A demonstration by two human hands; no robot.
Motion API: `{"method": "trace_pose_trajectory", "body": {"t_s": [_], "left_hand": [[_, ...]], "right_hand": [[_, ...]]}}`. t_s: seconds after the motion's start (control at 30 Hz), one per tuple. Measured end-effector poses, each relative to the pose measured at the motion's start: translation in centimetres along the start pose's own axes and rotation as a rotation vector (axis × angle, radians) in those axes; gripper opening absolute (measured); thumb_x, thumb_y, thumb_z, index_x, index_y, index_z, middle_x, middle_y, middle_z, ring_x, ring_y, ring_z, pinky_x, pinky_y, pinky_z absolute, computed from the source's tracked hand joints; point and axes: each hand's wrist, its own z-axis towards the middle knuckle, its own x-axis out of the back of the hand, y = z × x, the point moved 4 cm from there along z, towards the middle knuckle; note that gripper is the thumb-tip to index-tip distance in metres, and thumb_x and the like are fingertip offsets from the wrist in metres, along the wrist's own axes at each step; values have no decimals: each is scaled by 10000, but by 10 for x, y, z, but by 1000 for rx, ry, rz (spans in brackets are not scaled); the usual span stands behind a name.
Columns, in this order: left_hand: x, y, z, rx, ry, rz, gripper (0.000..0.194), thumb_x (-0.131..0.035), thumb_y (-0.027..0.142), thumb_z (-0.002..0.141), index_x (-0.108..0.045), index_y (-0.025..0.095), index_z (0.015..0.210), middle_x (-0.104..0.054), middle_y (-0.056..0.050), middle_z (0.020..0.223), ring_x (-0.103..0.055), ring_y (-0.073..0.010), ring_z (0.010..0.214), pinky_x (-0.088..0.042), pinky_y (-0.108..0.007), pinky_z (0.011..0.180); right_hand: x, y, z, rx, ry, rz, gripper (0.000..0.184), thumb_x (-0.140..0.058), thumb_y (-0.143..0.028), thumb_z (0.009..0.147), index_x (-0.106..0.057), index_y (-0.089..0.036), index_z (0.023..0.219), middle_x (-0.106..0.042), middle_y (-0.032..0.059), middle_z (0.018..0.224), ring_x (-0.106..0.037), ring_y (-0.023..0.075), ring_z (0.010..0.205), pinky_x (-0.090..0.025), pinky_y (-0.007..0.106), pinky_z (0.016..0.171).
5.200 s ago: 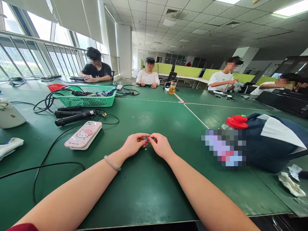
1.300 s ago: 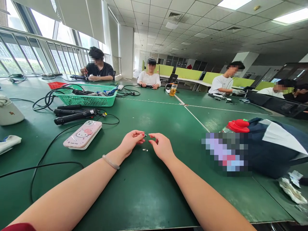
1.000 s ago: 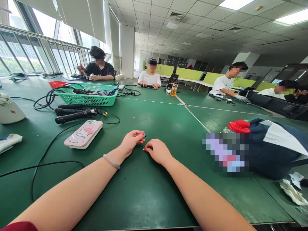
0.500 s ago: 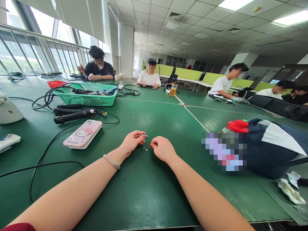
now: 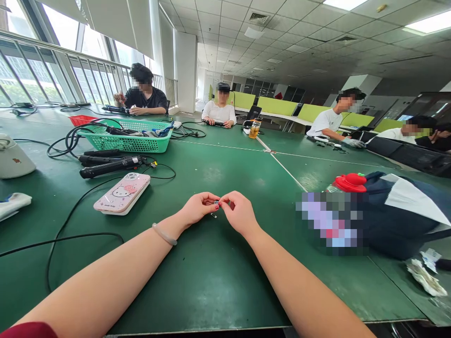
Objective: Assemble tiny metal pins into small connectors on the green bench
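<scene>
My left hand pinches a tiny dark and silvery piece between thumb and fingers; its kind is too small to make out. Against that piece, my right hand has its thumb and forefinger pressed together, and whatever they may hold is hidden. The fingertips of both hands meet just above the green table. Below them lies a small pale, flat piece, partly covered by my left thumb. A pale bangle circles my left wrist.
To the left are a pink phone, black cylindrical handles, loose cables and a green basket of tools. On the right stand a red-lidded bottle and a dark bag. Several people sit farther off.
My right hand has moved left and slightly up, so its fingertips now meet the small piece in my left hand. Earlier there was a gap between the hands.
</scene>
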Motion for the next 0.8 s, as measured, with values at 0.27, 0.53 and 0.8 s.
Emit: {"method": "trace_pose_trajectory", "body": {"t_s": [0.27, 0.53, 0.8], "left_hand": [[1, -3, 1, -17, 4, 9, 339, -747, 263, 588, -644, 129, 882, -659, -41, 760, -572, -113, 673, -460, -280, 695], [11, -3, 2, 14, 165, -154, 326, -714, 292, 643, -640, 155, 929, -649, -33, 791, -552, -92, 651, -419, -224, 614], [14, -7, 3, 67, 163, -417, 278, -659, 297, 719, -635, 177, 969, -623, -45, 958, -547, -63, 657, -418, -194, 597]], "right_hand": [[3, 4, 1, -23, 20, 35, 125, -513, -264, 771, -593, -197, 702, -576, -3, 752, -441, 100, 563, -394, 242, 581], [-2, 13, 2, -106, -96, -60, 116, -542, -248, 755, -621, -202, 683, -577, -2, 734, -484, 111, 615, -388, 252, 621], [-24, 18, -5, -143, -329, -187, 105, -622, -295, 738, -650, -220, 806, -577, -2, 800, -526, 110, 710, -388, 238, 649]]}}
